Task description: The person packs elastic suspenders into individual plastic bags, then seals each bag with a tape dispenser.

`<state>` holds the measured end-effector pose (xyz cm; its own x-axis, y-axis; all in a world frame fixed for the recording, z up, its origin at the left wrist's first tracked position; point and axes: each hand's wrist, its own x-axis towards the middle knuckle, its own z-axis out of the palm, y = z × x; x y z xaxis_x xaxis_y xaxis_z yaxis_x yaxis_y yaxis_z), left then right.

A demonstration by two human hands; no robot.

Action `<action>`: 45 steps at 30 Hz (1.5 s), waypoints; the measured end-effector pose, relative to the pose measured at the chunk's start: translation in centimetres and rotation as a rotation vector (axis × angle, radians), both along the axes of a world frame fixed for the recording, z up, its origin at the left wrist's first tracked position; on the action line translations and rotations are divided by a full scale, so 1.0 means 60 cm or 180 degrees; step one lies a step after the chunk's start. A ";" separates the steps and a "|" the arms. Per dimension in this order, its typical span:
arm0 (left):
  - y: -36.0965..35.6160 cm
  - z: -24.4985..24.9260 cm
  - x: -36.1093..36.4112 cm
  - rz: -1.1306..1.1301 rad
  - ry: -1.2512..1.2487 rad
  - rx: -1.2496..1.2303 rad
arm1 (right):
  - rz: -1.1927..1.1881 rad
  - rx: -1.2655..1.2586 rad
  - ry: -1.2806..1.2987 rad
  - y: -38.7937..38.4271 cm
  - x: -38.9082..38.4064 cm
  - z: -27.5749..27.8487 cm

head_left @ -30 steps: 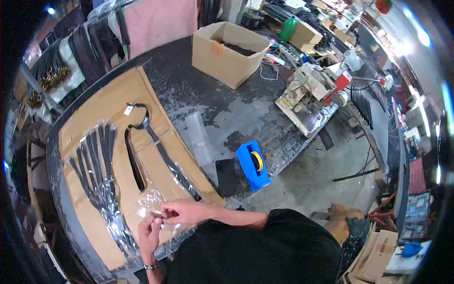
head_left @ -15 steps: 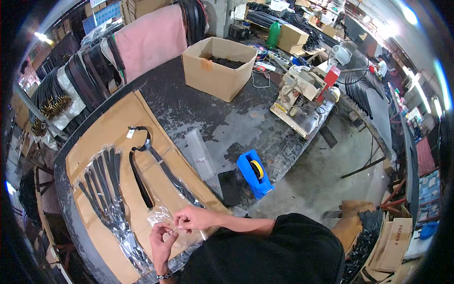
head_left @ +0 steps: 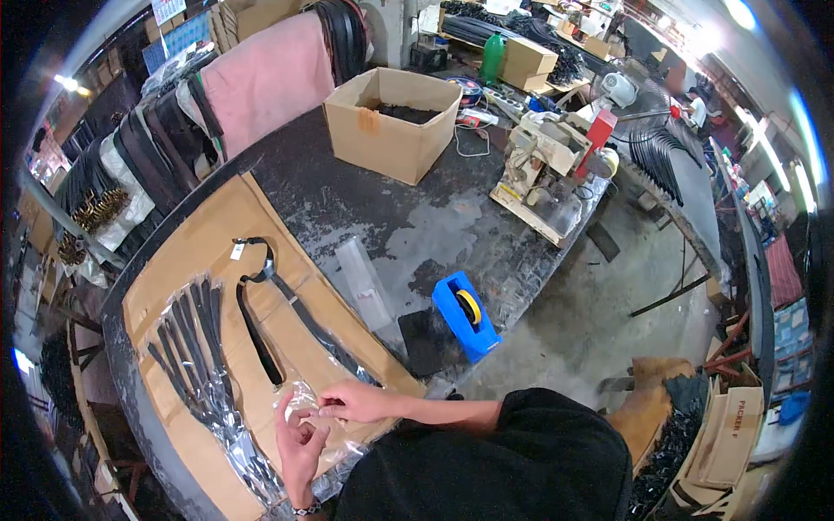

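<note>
Black strap (head_left: 260,347) with a white tag (head_left: 236,252) is lying on the cardboard (head_left: 207,236), nearer its right edge than its left, just beyond both hands toward the far edge. Long axis is running from near edge to far edge, roughly along the right edge. Looped, tagged end is pointing at the far edge; both lower lengths are pointing back at the near edge, one bare, the other shining as if under film. Bare end is stopping just short of the left hand (head_left: 300,443), the nearer one; the shiny length is running closer to the right hand (head_left: 352,402).

Hands: fingertips are meeting or nearly so above the near edge, right pinching narrow, left half curled. Clear plastic (head_left: 301,394) is lying beside the fingers; whether either hand is gripping it, cannot tell at this size.

Bagged straps (head_left: 217,404) are fanning out along the left edge. Blue tape dispenser (head_left: 466,317) is standing on the table (head_left: 417,234), off the cardboard's near right corner.
</note>
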<state>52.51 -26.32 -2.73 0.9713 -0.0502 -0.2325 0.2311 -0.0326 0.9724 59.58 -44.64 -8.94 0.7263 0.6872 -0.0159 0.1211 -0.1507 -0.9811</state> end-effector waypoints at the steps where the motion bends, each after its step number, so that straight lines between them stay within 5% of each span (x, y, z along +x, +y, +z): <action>1: -0.004 0.006 0.002 0.0071 0.0055 -0.0045 | -0.0132 -0.0071 -0.0351 0.003 -0.001 -0.004; 7: 0.014 -0.009 0.007 0.0007 0.0508 0.0677 | -0.0609 0.0557 -0.0467 0.003 -0.001 0.010; 13: 0.018 -0.016 -0.008 -0.0008 0.0909 -0.0769 | -0.0228 -0.0007 -0.0317 0.002 0.005 0.037; 16: 0.014 -0.027 -0.009 0.0090 0.0697 -0.0698 | 0.0074 0.0567 0.0550 -0.012 0.017 0.051; 19: 0.012 -0.024 -0.008 0.0098 0.0648 -0.0371 | -0.0202 0.0691 -0.0356 0.001 0.017 0.005; 21: 0.021 -0.027 -0.003 -0.0177 0.0683 -0.0163 | -0.0163 0.0164 0.0466 0.000 0.017 0.016; 24: 0.023 -0.029 0.002 -0.0420 0.0680 -0.0276 | -0.0035 -0.0412 0.0435 -0.005 0.022 0.031; 26: 0.024 -0.030 0.007 -0.0260 0.0670 -0.0302 | 0.0038 0.0674 0.0630 -0.003 0.015 -0.001; 29: 0.032 -0.045 0.011 -0.0069 0.0570 -0.0405 | -0.0229 0.1017 0.0950 0.000 0.016 0.009; 36: 0.027 -0.066 0.026 0.0316 0.0500 -0.0483 | -0.0308 0.0622 0.1813 0.005 0.020 -0.018; 39: 0.049 -0.106 0.045 -0.0110 0.0484 -0.0231 | -0.0766 0.0676 0.1942 0.020 0.020 -0.047; 41: 0.084 -0.180 0.080 0.0674 0.0411 0.0183 | -0.0964 0.0662 0.1777 0.024 0.026 -0.055; 45: 0.150 -0.314 0.175 0.1663 -0.0367 0.3143 | -0.0922 0.0449 0.1737 0.029 0.031 -0.061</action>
